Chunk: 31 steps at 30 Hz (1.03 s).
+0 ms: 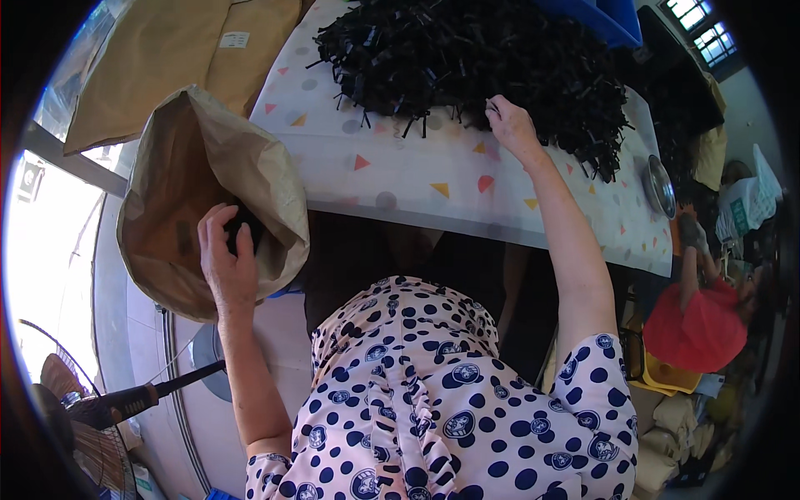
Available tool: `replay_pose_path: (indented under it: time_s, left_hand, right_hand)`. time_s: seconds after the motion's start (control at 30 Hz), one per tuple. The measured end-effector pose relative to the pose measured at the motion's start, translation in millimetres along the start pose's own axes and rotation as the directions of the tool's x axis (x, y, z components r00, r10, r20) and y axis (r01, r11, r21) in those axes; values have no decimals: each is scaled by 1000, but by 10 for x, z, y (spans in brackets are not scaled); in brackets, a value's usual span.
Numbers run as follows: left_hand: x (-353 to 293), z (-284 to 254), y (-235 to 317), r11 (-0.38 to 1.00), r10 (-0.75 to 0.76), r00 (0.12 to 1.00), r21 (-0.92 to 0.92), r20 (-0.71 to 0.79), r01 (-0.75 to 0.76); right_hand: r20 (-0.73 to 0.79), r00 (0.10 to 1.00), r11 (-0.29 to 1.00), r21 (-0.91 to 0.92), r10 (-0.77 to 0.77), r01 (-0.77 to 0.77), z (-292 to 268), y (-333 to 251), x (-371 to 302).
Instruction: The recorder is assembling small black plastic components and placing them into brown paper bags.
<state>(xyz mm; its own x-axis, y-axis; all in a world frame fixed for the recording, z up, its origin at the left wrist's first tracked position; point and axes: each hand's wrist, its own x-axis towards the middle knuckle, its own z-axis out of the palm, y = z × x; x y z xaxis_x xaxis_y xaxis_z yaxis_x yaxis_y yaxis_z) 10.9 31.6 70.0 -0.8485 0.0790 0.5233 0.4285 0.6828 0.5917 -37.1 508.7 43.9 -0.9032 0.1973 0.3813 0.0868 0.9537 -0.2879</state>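
A large heap of small black pieces with thin strip-like ends (467,62) covers the far part of the table. At its near edge my right hand (512,129) has its fingers pinched together on a small black piece, mostly hidden by the fingertips. On the left, a brown paper sack (279,179) stands with its mouth wide. My left hand (229,258) is inside that mouth, fingers curved and thumb apart from them. Something black (244,223) shows behind those fingers; whether it touches them is unclear.
The table wears a white cloth with coloured triangles (400,179). A blue bin (604,21) stands at the back, a metal bowl (660,187) at the right edge. Flat brown sacks (175,62) lie far left; a fan (79,417) is lower left. A person in red (696,325) works at right.
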Motion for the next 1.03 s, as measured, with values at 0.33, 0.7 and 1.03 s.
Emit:
replay_pose_path:
  time_s: [0.33,0.7,1.03]
  left_hand:
    - [-2,852,1063,714,118,848,-638,516,289]
    - [-96,920,1143,738,237,606,-546,759,395]
    - [-291,1003,1093,488,46,682,-612,730,622]
  right_hand:
    - [493,811,182,808,313,-561,-398,-959,-790]
    - [698,714,-229,687,-58,-690,-320,-1347,-1636]
    - [366,929,209,905,59,-370,-176,-1594,-1821]
